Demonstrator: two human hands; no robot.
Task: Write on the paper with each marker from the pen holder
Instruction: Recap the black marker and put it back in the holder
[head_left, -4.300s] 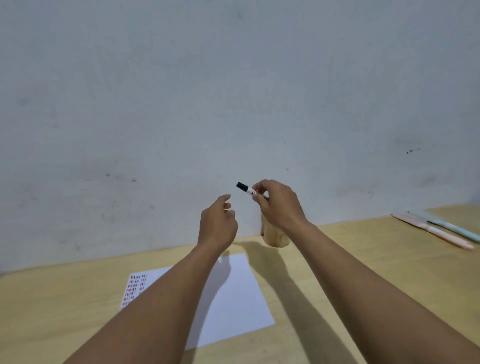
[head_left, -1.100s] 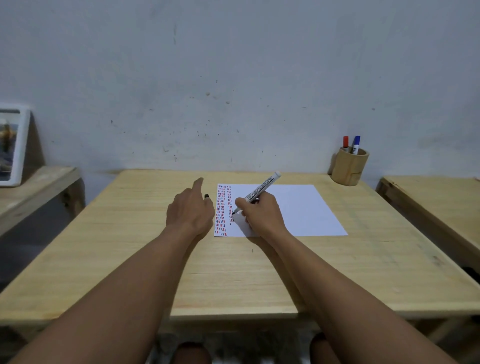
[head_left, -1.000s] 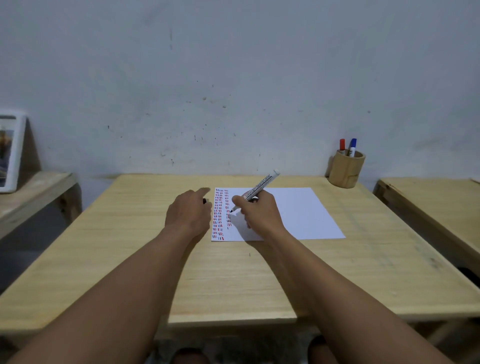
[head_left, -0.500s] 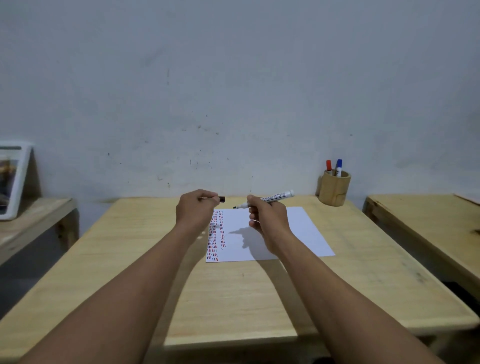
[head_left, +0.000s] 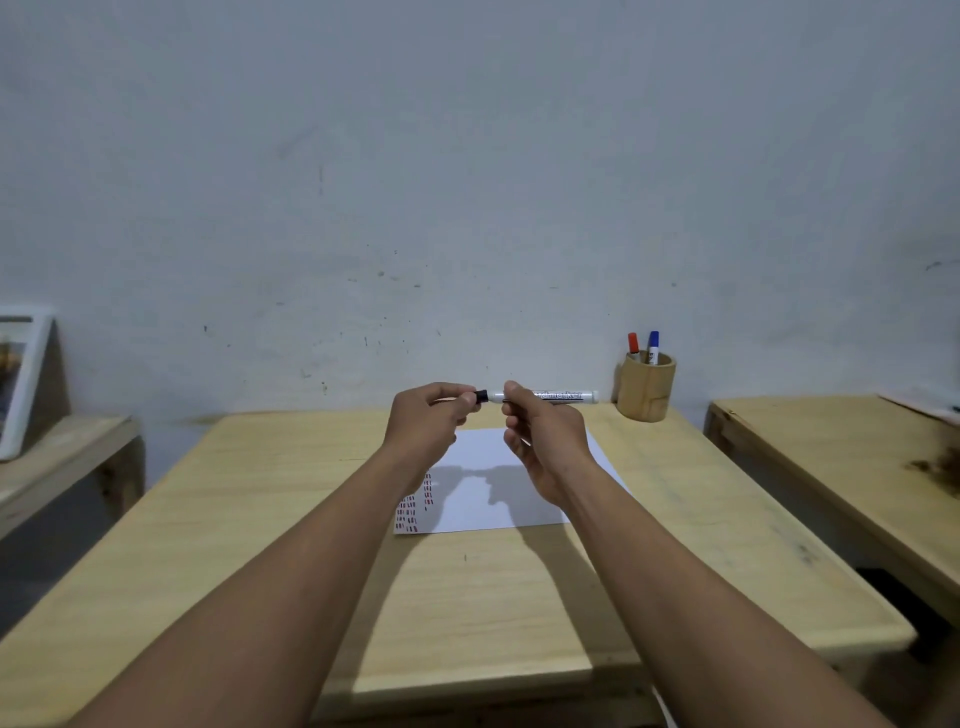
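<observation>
Two bare hands meet in the air above a wooden table (head_left: 249, 519), joined by a single marker (head_left: 550, 396) held level, well above the tabletop. The right hand (head_left: 540, 441) pinches the white barrel near its left end, fingers curled closed around it, the printed label running off to the right. The left hand (head_left: 423, 428) is closed on the black cap (head_left: 481, 396), which sits at the marker's left tip; whether the cap is fully seated cannot be told.

Below the hands lies the paper (head_left: 498, 506), flat near the middle of the table, its long edge running left to right. Columns of short red and dark strokes fill its near left corner, while the rest of the sheet is blank and crossed by the hands' shadow.

At the far right corner of the table, against the wall (head_left: 467, 182), stands the holder (head_left: 645, 387), a round wooden cup. Two markers stand upright in it: a red marker (head_left: 632, 344) on the left and a blue marker (head_left: 653, 344) just beside it on the right.

A second wooden table (head_left: 831, 457) stands to the right, apart from the first. To the left, a white-framed picture (head_left: 23, 379) leans on a low wooden bench (head_left: 62, 457).
</observation>
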